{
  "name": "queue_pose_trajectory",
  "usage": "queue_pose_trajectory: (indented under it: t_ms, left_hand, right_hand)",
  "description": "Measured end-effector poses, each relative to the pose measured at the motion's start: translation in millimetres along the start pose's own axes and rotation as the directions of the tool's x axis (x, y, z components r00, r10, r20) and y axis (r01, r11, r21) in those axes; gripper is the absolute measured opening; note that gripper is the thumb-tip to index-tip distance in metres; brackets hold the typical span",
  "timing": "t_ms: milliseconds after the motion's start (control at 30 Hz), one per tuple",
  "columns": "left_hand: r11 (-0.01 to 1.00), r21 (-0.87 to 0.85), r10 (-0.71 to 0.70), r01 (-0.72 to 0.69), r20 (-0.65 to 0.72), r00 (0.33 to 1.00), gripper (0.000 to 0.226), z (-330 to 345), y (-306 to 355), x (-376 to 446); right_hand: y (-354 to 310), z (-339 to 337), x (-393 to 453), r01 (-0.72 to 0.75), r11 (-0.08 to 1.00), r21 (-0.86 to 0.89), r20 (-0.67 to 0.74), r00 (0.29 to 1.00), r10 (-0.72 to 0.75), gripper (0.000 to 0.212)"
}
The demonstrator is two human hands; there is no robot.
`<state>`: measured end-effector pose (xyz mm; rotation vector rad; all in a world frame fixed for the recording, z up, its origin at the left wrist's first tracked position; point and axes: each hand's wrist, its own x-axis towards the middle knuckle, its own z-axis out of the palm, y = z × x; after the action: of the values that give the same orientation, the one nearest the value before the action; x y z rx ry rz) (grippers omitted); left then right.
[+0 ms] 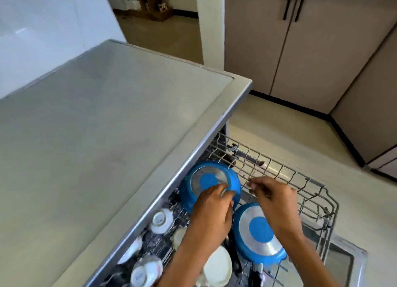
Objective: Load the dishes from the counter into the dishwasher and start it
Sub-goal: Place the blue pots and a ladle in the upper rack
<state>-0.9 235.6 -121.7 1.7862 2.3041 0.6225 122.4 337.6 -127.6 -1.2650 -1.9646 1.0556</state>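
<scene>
Nearest the viewer, white ceramic bowls and cups (160,220) sit upturned along the near-left side of the pulled-out grey wire dishwasher rack (309,192). Beside them, toward the rack's middle, a blue round pan with a silver underside (258,233) lies bottom up.

Farther in, the left hand (211,211) rests on a second blue pan (209,180), also bottom up, its fingers curled over the near rim as if gripping it. This pan sits at the rack's far-left corner, partly under the counter edge. The right hand (274,197) hovers just beside it over bare rack wires, fingers loosely bent; whether it pinches anything cannot be told.

The step looks like seating this pan. It would go best tilted against the tines, clear of the other pan's rim.

The rack's far-right stretch is open. Beyond, the grey steel counter (96,125) shows no dishes, suggesting loading is nearly finished.
</scene>
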Motion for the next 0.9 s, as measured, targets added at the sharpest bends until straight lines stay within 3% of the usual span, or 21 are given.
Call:
queue_pose_trajectory:
  t_ms: [133,300,500,600,700,800,900]
  left_hand:
    - [1.0,-0.016,0.022,-0.024,-0.121,0.992,0.026,-91,30,-94]
    - [0.988,0.014,-0.144,0.156,-0.31,0.94,0.024,-201,44,-227]
    - [0.851,0.051,-0.411,0.522,-0.555,0.724,0.026,-282,14,-347]
    - [0.758,-0.019,-0.527,0.653,-0.608,0.594,0.023,-307,-20,-385]
    - [0.679,-0.042,-0.599,0.733,-0.609,0.52,0.018,-330,-75,-405]
    - [0.644,-0.041,-0.63,0.764,-0.595,0.499,0.019,-359,-141,-409]
    - [0.65,0.016,-0.643,0.759,-0.521,0.562,0.032,-378,-210,-406]
  right_hand:
    - [-69,-18,-73,0.009,0.999,0.04,0.074,0.997,-0.012,0.016]
    - [-174,-19,-159,0.178,0.978,0.11,0.262,0.944,-0.201,0.018]
    - [-275,39,-209,0.255,0.932,0.26,0.484,0.801,-0.354,0.024]
    - [-323,86,-229,0.314,0.9,0.301,0.522,0.736,-0.431,0.033]
    - [-365,135,-245,0.364,0.883,0.296,0.558,0.685,-0.469,0.027]
    - [-399,183,-257,0.407,0.871,0.277,0.565,0.664,-0.49,0.017]
    - [-423,226,-268,0.437,0.863,0.252,0.549,0.67,-0.499,0.015]
